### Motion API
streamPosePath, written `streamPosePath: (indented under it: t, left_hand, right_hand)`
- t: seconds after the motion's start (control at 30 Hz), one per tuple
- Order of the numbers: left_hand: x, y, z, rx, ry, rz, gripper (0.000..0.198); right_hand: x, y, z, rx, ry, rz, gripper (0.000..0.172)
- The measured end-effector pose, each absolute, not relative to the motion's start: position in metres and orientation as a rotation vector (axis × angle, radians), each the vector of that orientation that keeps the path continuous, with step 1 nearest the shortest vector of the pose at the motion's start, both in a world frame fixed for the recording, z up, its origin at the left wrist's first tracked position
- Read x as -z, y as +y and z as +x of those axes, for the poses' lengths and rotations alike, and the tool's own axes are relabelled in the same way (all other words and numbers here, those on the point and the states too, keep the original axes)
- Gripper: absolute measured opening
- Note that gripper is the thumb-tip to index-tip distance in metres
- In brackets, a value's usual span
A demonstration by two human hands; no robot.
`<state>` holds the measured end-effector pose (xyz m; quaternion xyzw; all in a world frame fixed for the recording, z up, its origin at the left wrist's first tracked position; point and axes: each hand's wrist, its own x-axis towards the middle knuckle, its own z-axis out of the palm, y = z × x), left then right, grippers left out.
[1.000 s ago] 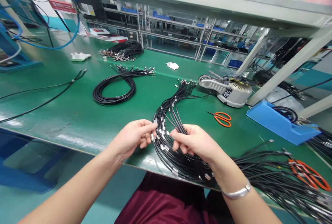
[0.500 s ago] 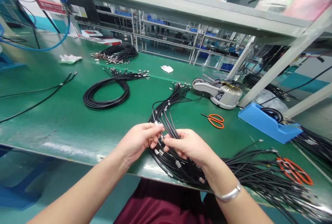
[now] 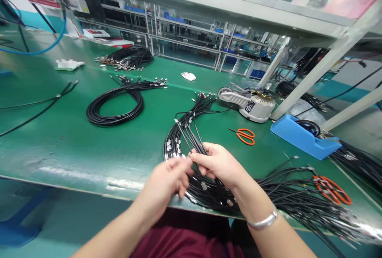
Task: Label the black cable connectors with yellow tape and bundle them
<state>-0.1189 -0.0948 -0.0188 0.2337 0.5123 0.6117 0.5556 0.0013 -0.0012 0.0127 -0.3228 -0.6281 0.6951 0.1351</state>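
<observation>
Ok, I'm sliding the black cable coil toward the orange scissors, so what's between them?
In the head view, a bundle of black cables lies between the coil and the scissors.

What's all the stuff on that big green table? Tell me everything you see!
Bench: 1, green, under everything.
Cable bundles: 4, black, spread along the bench.
Gloves: 2, white, far side.
Scissors: 2, orange, right side.
Tape dispenser: 1, grey and white, right of the middle.
Holder: 1, blue, right side.
Bracelet: 1, silver, right wrist.
Left hand: 1, at the nearest cables.
Right hand: 1, holding cables.
</observation>
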Motion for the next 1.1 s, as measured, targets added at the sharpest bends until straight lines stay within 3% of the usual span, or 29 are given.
streamPosePath:
  t: [0.27,0.4,0.5,0.67,0.93,1.1]
  left_hand:
    - [0.046,-0.123,-0.045,-0.975,1.357,0.637,0.025]
    - [0.046,-0.146,-0.059,-0.888,1.302,1.342,0.013]
    - [0.030,-0.158,-0.107,-1.088,1.462,1.899,0.025]
    - [0.022,-0.145,-0.171,-0.661,1.590,2.356,0.027]
    - [0.013,-0.124,-0.169,-0.433,1.449,2.430,0.006]
    - [-0.012,-0.109,-0.176,-0.427,1.350,2.680,0.015]
  right_hand:
    - [-0.015,-0.005,0.004,-1.898,-1.903,-0.901,0.023]
    - [-0.014,-0.005,0.010,-1.968,-1.826,-0.819,0.024]
    - [-0.014,-0.005,0.013,-2.055,-1.830,-0.831,0.027]
    - [-0.013,-0.005,0.011,-2.028,-1.827,-0.803,0.031]
    - [-0.015,-0.004,0.010,-2.024,-1.876,-0.792,0.028]
    - [-0.019,-0.004,0.006,-1.931,-2.027,-0.903,0.013]
